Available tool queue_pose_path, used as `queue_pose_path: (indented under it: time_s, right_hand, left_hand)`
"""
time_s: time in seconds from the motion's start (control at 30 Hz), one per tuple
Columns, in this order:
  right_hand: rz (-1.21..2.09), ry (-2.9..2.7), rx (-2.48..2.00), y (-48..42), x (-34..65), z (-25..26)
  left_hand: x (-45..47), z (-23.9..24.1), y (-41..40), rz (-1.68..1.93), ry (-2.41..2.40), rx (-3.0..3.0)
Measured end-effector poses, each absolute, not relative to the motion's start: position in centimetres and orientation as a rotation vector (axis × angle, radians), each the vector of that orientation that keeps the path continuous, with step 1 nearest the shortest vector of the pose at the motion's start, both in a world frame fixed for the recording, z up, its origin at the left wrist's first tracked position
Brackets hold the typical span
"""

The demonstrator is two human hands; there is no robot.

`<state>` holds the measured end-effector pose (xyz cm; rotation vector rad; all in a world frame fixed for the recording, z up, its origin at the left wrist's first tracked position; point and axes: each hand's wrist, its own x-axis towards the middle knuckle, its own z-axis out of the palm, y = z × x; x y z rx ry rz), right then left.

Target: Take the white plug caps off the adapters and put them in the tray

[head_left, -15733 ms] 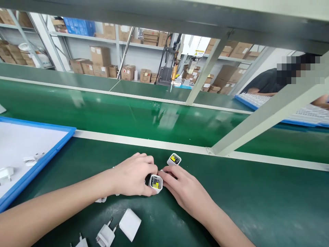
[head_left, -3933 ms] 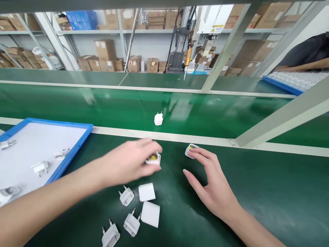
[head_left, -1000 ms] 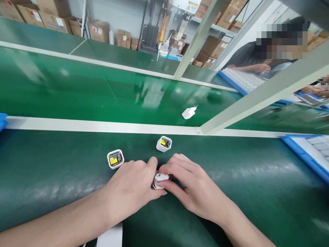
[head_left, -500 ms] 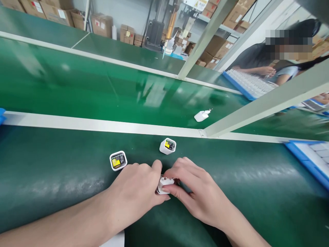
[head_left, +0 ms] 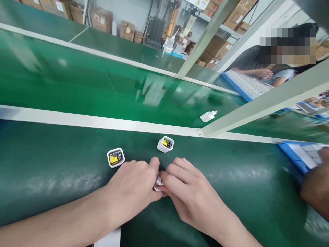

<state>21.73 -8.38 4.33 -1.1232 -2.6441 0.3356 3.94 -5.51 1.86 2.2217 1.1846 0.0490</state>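
Squeezing together, left hand (head_left: 133, 187) and right hand (head_left: 190, 195) clamp one white charger (head_left: 158, 181) between their fingertips. Just beyond them, an open shell (head_left: 115, 157) and a second shell (head_left: 165, 144) look unfinished; farther out, a closed plug (head_left: 207, 116) lies on the belt (head_left: 77, 89).

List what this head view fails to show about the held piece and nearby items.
Head view:
white part: mostly covered by the left hand and right hand; shape unclear.
white piece at the bottom edge: cut off by the frame.
another person's arm: cut off at the right edge, hiding part of the blue tray.
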Motion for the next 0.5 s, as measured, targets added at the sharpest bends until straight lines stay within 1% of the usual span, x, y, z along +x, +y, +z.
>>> queue_pose_path:
  time_s: [0.1,0.23,0.33,0.43,0.5]
  right_hand:
    - [0.301,-2.637,-1.15,-8.7,21.3,4.2]
    - [0.421,-2.575,-1.093,-8.3,21.9,3.7]
    - [0.499,-2.237,-1.183,-7.4,23.6,3.3]
    - [0.363,-1.796,-1.339,-6.3,25.2,3.1]
    - [0.278,-1.704,-1.378,-5.8,25.5,3.0]
  left_hand:
    - [3.9,2.1,-5.4,0.05,1.187,2.212]
    - [3.8,2.9,-5.6,0.05,1.218,2.114]
    - [3.0,4.5,-5.8,0.105,1.184,1.993]
    - [1.3,6.3,-4.2,0.258,1.142,1.956]
    - [-0.1,7.1,-1.4,0.391,1.192,2.021]
